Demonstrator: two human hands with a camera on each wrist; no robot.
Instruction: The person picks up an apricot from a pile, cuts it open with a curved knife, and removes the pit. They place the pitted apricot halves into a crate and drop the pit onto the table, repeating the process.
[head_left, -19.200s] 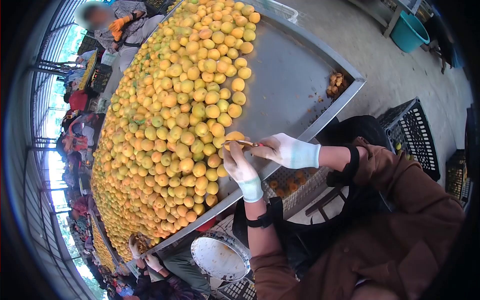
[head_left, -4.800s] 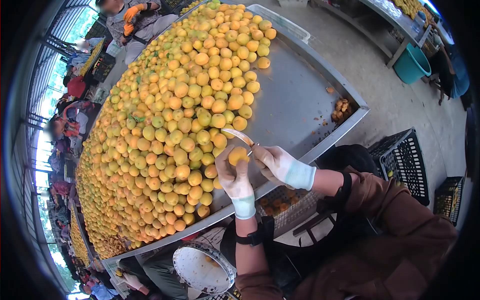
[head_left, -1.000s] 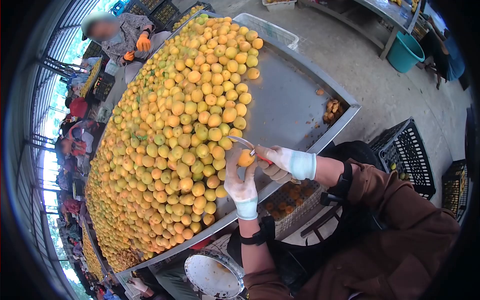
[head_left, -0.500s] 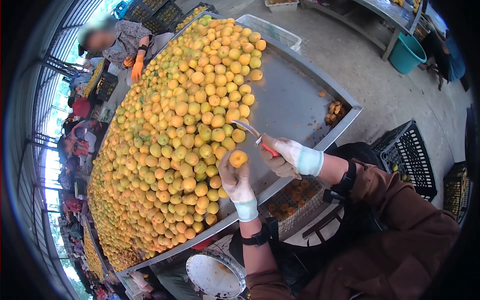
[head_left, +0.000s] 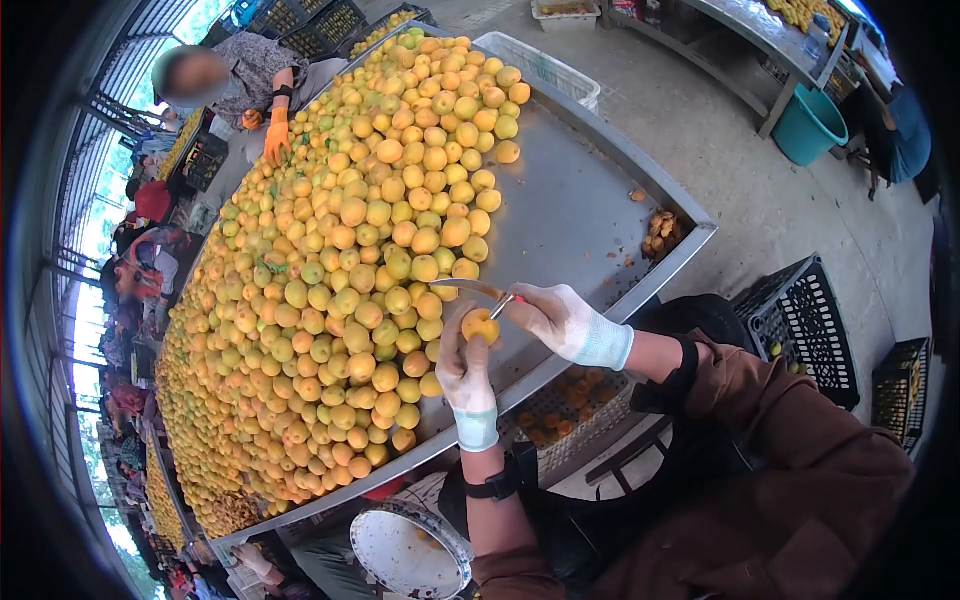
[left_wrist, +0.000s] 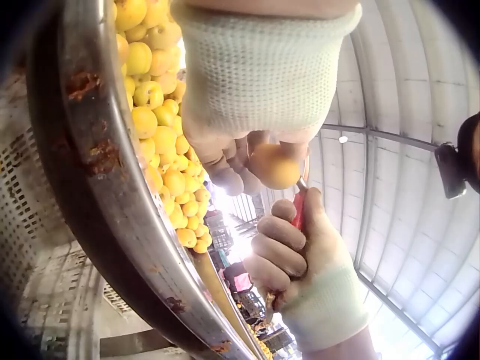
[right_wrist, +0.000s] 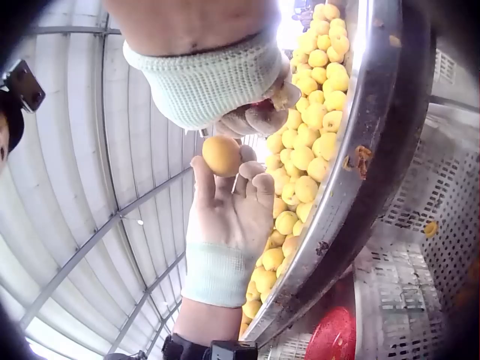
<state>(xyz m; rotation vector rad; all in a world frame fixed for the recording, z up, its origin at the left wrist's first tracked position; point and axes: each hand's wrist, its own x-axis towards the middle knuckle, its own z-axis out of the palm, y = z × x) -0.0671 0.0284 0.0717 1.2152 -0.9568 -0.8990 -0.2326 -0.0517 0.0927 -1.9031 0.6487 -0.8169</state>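
In the head view my gloved left hand (head_left: 466,385) pinches one yellow-orange apricot (head_left: 480,326) between thumb and fingers, over the tray's near edge. My gloved right hand (head_left: 566,322) grips the red handle of a curved knife (head_left: 468,286); a short metal part near the handle meets the fruit, while the curved blade points left over the heap. The left wrist view shows the apricot (left_wrist: 275,166) between the fingertips and the red handle (left_wrist: 300,208) in the right fist. From the right wrist, the fruit (right_wrist: 222,155) appears held by the left fingertips (right_wrist: 229,217); the blade is mostly hidden.
A large heap of apricots (head_left: 340,290) covers the left of the metal tray (head_left: 560,190). Pit-like scraps (head_left: 662,236) lie in its right corner. Below the edge are a crate with fruit (head_left: 570,440) and a white bucket (head_left: 410,550). Another person's orange glove (head_left: 277,137) touches the heap.
The knife has come back from beside the fruit, and its metal part now meets the apricot. The left hand still holds the fruit. The other person's orange-gloved hand has reached onto the heap.
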